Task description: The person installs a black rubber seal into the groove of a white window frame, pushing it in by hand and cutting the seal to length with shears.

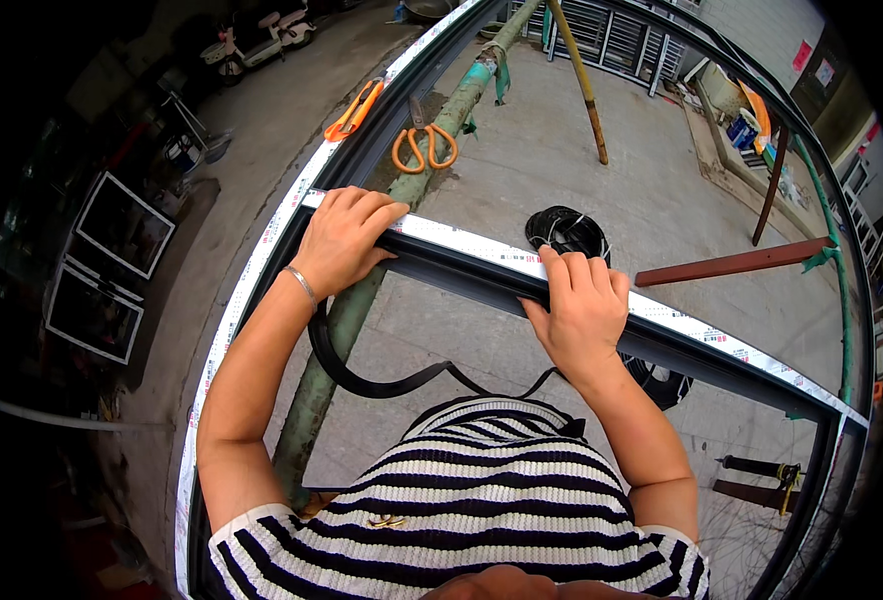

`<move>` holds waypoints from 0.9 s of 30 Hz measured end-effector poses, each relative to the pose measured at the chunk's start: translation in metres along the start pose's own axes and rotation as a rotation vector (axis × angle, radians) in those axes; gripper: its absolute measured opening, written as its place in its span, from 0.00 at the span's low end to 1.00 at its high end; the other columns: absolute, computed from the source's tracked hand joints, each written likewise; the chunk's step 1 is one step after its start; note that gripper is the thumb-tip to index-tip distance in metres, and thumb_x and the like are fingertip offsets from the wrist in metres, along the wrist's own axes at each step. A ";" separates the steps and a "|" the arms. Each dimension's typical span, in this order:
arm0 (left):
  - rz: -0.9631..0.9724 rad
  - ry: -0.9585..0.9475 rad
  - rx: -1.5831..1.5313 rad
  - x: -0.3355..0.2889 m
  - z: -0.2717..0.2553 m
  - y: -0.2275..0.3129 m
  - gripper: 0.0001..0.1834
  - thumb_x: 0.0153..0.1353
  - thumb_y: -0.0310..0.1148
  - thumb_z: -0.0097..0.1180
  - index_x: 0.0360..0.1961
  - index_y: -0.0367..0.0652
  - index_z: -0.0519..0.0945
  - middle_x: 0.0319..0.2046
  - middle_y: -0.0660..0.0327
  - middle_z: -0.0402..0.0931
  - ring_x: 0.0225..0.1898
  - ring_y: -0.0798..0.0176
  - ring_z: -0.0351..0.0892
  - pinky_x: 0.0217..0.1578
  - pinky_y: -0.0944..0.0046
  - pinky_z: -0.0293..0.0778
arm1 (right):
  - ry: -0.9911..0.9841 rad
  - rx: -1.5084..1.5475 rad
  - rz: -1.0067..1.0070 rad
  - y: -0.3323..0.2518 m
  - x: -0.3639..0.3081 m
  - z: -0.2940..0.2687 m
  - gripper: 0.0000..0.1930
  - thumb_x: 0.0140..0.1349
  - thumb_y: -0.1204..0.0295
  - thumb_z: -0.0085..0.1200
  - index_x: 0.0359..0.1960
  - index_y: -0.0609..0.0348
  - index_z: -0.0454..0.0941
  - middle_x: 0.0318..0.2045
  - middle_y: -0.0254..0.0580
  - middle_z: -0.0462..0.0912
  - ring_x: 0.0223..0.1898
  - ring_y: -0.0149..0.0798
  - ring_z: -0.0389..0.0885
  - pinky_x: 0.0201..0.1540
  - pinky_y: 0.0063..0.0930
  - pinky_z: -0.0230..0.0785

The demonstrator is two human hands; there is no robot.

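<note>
Frame (pixel 457 264): smooth dark metal, glossy white plastic film (pixel 682 322).
Strip (pixel 382 388): smooth black rubber. Scissors (pixel 420 150): orange plastic handles. Pole (pixel 462 100): rough, worn green paint. Floor (pixel 542 150): matt concrete.

On my screen I see a green pole (pixel 353 322) under the window frame (pixel 467 240), an orange cutter (pixel 356 110) on the frame's edge, and a black coil (pixel 567 230) on the grey floor (pixel 532 165).

The short-sleeved knit top (pixel 502 470) is striped black and white, and the bracelet (pixel 303 285) is silvery
</note>
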State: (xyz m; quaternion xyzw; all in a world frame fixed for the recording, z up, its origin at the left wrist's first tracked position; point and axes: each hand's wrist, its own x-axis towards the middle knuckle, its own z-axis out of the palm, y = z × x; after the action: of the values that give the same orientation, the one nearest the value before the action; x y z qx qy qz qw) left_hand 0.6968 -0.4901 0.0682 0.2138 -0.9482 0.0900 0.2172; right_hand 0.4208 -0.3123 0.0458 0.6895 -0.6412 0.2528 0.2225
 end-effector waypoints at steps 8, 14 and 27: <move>0.011 -0.048 -0.016 0.006 0.001 -0.001 0.39 0.36 0.42 0.81 0.53 0.49 0.81 0.46 0.63 0.80 0.45 0.54 0.76 0.45 0.55 0.70 | -0.042 -0.026 -0.010 -0.003 0.006 0.003 0.32 0.39 0.54 0.79 0.45 0.50 0.78 0.35 0.31 0.74 0.39 0.36 0.75 0.44 0.35 0.62; 0.121 0.117 -0.087 0.016 0.017 0.012 0.37 0.36 0.41 0.81 0.52 0.48 0.81 0.43 0.64 0.79 0.42 0.54 0.74 0.43 0.55 0.69 | -0.016 -0.057 -0.022 -0.010 0.010 0.014 0.30 0.39 0.54 0.78 0.42 0.49 0.77 0.35 0.31 0.74 0.38 0.36 0.75 0.42 0.35 0.61; 0.062 0.023 -0.102 0.023 0.019 0.033 0.35 0.41 0.44 0.79 0.52 0.46 0.80 0.45 0.61 0.79 0.45 0.53 0.77 0.46 0.55 0.69 | -0.014 -0.006 -0.012 -0.022 0.019 0.017 0.27 0.39 0.54 0.77 0.38 0.51 0.78 0.33 0.33 0.75 0.35 0.38 0.76 0.39 0.36 0.61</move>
State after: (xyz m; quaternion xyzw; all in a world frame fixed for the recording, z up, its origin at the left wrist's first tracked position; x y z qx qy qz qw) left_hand 0.6561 -0.4744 0.0589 0.1718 -0.9552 0.0507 0.2356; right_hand 0.4445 -0.3357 0.0452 0.6946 -0.6393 0.2446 0.2215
